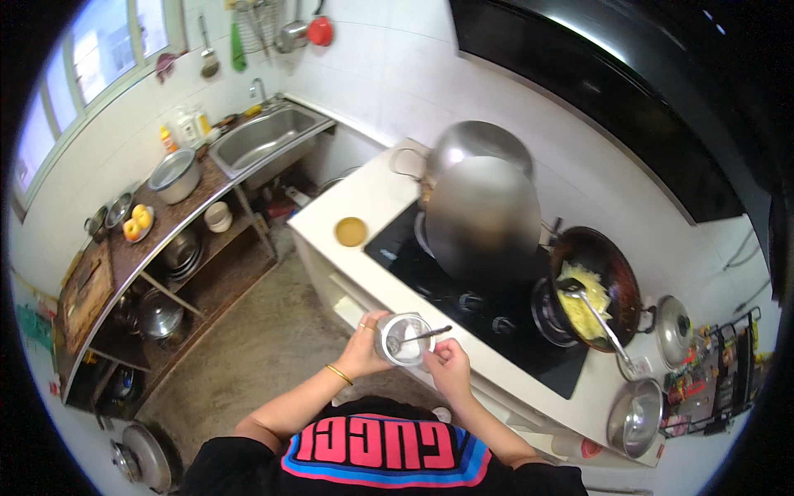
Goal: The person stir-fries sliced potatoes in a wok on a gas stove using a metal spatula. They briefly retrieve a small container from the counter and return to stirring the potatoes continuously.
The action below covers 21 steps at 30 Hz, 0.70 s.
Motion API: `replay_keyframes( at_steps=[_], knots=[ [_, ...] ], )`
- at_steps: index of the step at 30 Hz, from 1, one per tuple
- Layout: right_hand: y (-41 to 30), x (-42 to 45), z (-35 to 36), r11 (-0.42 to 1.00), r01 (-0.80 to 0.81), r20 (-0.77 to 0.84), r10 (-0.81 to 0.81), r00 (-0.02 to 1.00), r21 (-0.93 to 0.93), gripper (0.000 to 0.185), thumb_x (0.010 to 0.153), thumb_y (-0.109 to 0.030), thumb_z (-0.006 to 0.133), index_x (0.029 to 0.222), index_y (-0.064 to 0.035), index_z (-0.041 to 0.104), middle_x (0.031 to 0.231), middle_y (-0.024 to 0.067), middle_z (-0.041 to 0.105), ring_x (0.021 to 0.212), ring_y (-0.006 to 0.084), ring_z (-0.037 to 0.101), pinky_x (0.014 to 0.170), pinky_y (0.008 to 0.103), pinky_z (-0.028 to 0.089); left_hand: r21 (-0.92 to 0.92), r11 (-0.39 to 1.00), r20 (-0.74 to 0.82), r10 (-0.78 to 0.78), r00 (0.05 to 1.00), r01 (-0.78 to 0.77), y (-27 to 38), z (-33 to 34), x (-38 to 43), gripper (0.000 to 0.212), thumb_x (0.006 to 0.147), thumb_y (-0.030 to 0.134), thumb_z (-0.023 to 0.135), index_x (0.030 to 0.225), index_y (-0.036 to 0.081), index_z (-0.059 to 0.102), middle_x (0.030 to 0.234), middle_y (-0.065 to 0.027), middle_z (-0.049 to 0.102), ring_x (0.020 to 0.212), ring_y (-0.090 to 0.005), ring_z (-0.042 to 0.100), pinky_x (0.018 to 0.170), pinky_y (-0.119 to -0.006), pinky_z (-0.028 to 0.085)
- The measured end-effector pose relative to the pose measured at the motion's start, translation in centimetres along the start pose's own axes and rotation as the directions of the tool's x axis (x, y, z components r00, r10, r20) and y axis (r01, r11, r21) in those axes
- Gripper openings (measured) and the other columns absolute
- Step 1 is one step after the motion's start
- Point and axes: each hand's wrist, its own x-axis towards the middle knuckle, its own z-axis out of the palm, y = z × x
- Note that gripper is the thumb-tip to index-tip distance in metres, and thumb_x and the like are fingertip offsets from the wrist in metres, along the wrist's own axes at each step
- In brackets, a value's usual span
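Note:
My left hand (363, 348) holds a clear jar (388, 356) with white granules (410, 348) inside, just off the counter's front edge. A dark-handled spoon (428, 335) stands in the jar, its handle leaning over the rim towards the right. My right hand (450, 367) has curled fingers pinched at the jar's right rim. Beyond the hands, a wok (620, 285) sits on the right burner of a black glass hob (397, 248). Pale yellow shredded food (586, 297) lies in it, under a ladle (598, 319) whose handle points towards me.
A large metal pot (481, 139) stands on the left burner, partly hidden by a blurred patch. A round yellowish-brown container (351, 232) rests on the white counter (335, 198). At right are a pan lid (673, 332), a metal bowl (636, 418) and a rack (707, 384). A sink (267, 139) stands back left.

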Motion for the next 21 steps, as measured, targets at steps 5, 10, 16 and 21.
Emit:
replay_keyframes(
  at_steps=[5,10,16,21],
  knots=[
    [0.6,5.0,12.4,1.000,0.011,0.172,-0.011,0.985,0.000,0.020,0.085,-0.010,0.059,0.097,0.0032,0.050,0.091,0.0126,0.062,0.084,0.0113,0.059,0.071,0.0218,0.047,0.104,0.986,-0.160,-0.111,0.981,0.128,-6.1,-12.1,-0.8,0.088,0.046,0.022,0.083,0.118,0.005,0.036,0.112,-0.0174,0.045,0.106,-0.0339,0.046,0.091,-0.039,0.040],
    [0.8,12.8,17.6,0.834,0.013,0.113,0.059,0.992,-0.551,0.041,0.078,-0.024,0.067,0.105,0.0017,0.051,0.104,0.0171,0.058,0.097,0.0214,0.056,0.085,0.0307,0.044,0.099,0.972,-0.244,-0.185,0.952,0.214,-10.5,-18.9,1.2,0.087,0.047,0.024,0.083,0.118,0.006,0.036,0.113,-0.0162,0.045,0.107,-0.0325,0.047,0.090,-0.038,0.042],
    [2.8,26.7,20.2,0.362,0.206,0.186,-0.090,0.978,-0.909,0.080,0.066,-0.030,0.074,0.129,-0.0059,0.032,0.136,0.0256,0.025,0.123,0.0418,0.031,0.097,0.0471,0.032,0.104,0.988,-0.213,-0.094,0.973,0.118,-17.3,-21.6,6.7,0.086,0.049,0.025,0.083,0.119,0.007,0.037,0.115,-0.0160,0.045,0.109,-0.0321,0.047,0.090,-0.038,0.042],
    [2.6,33.8,22.4,0.072,0.200,0.207,0.110,0.972,-0.977,0.094,0.056,-0.038,0.079,0.133,-0.0138,0.031,0.137,0.0221,0.026,0.124,0.0387,0.030,0.095,0.0484,0.035,0.049,0.978,-0.160,-0.191,0.968,0.201,-21.2,-21.8,11.9,0.088,0.048,0.026,0.083,0.120,0.005,0.038,0.116,-0.0173,0.046,0.109,-0.0328,0.046,0.092,-0.038,0.039]
  ],
)
